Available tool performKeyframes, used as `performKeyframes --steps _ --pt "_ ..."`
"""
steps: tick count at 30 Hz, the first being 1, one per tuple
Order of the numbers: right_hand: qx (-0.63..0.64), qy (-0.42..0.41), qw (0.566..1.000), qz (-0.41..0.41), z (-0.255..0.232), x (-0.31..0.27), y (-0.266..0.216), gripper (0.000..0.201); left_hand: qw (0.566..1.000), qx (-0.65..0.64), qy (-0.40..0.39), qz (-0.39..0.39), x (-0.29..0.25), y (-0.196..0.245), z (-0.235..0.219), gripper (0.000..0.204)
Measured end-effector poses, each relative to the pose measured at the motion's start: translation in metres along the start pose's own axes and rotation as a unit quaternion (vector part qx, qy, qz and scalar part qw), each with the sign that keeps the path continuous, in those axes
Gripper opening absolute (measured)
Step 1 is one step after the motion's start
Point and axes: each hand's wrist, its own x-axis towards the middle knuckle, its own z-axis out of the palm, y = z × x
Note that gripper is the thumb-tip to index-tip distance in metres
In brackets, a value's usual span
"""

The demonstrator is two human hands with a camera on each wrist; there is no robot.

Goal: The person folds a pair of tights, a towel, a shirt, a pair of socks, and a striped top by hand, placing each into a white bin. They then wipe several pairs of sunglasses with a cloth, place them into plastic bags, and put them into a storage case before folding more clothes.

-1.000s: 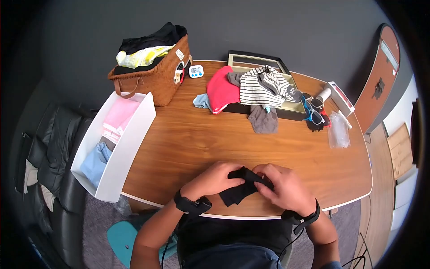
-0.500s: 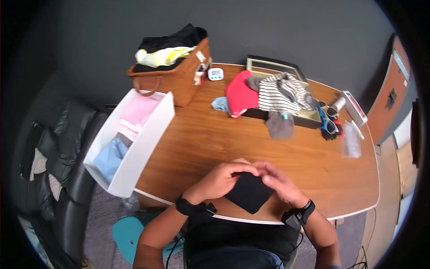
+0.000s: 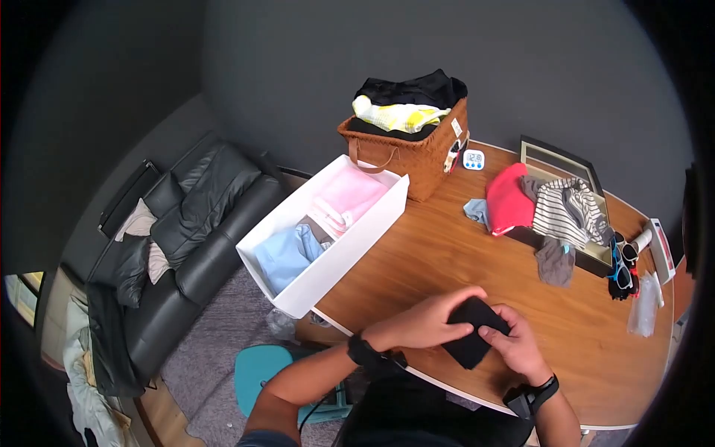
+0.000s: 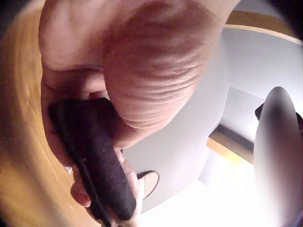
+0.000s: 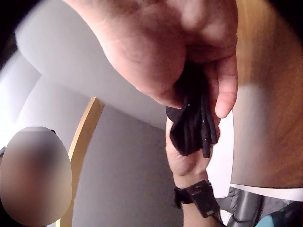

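A black cloth (image 3: 468, 344), folded into a small thick pad, is held between both hands over the front part of the wooden table. The left hand (image 3: 430, 322) grips its left side, thumb across the top. From the right, the right hand (image 3: 519, 347) pinches it with the thumb on the upper face. Several stacked layers of the cloth (image 5: 191, 130) show at its edge in the right wrist view. In the left wrist view the cloth (image 4: 97, 151) looks like a compact roll between palm and fingers.
Left on the table stands a white box (image 3: 357, 257) with folded pink and blue clothes. Behind it is a brown basket (image 3: 413, 167) of clothes. Farther right lie a red garment (image 3: 510, 201), a striped garment (image 3: 562, 212) over a dark case, sunglasses (image 3: 624, 272) and a plastic bag (image 3: 642, 316).
The loose black cloth has been folded into a square and then into a smaller pad. The head view has turned left, so the table things appear farther right.
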Motion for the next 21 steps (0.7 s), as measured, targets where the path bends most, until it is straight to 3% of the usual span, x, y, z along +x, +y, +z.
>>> performKeyframes --steps 2,3,7,8,11,16,17,18,19,20,21 --pt "0.107 -0.068 0.991 0.038 0.007 0.005 -0.003 0.024 0.997 -0.036 0.032 -0.067 -0.011 0.017 -0.033 0.05" --pt "0.108 -0.07 0.991 0.036 0.007 0.006 0.001 0.024 0.993 -0.058 0.099 -0.015 -0.018 0.008 -0.05 0.05" --pt "0.107 -0.127 0.983 0.082 0.0 0.015 0.033 0.022 0.98 -0.043 0.191 -0.039 -0.058 0.028 -0.164 0.051" --pt "0.092 -0.13 0.983 0.095 -0.002 0.016 0.042 0.02 0.981 -0.044 0.177 -0.059 -0.07 0.026 -0.191 0.049" --pt "0.069 -0.138 0.982 0.11 -0.004 0.019 0.049 0.019 0.958 0.029 0.233 -0.163 -0.094 0.007 -0.245 0.046" --pt "0.064 -0.14 0.982 0.11 -0.007 0.018 0.053 0.018 0.946 -0.037 0.181 -0.266 -0.096 -0.046 -0.258 0.05" --pt "0.064 -0.148 0.981 0.111 -0.008 0.018 0.052 0.019 0.947 0.105 0.138 -0.271 -0.099 -0.082 -0.268 0.048" --pt "0.065 -0.155 0.979 0.112 -0.008 0.018 0.052 0.02 0.935 0.177 0.147 -0.268 -0.098 -0.085 -0.264 0.044" --pt "0.066 -0.15 0.98 0.114 -0.009 0.019 0.053 0.02 0.919 0.249 0.154 -0.264 -0.096 -0.088 -0.259 0.04" --pt "0.058 -0.159 0.98 0.099 -0.009 0.019 0.055 0.021 0.942 0.168 0.23 -0.178 -0.096 -0.093 -0.259 0.034" --pt "0.051 -0.164 0.981 0.086 -0.01 0.018 0.057 0.021 0.908 0.283 0.281 -0.129 -0.096 -0.081 -0.256 0.026"
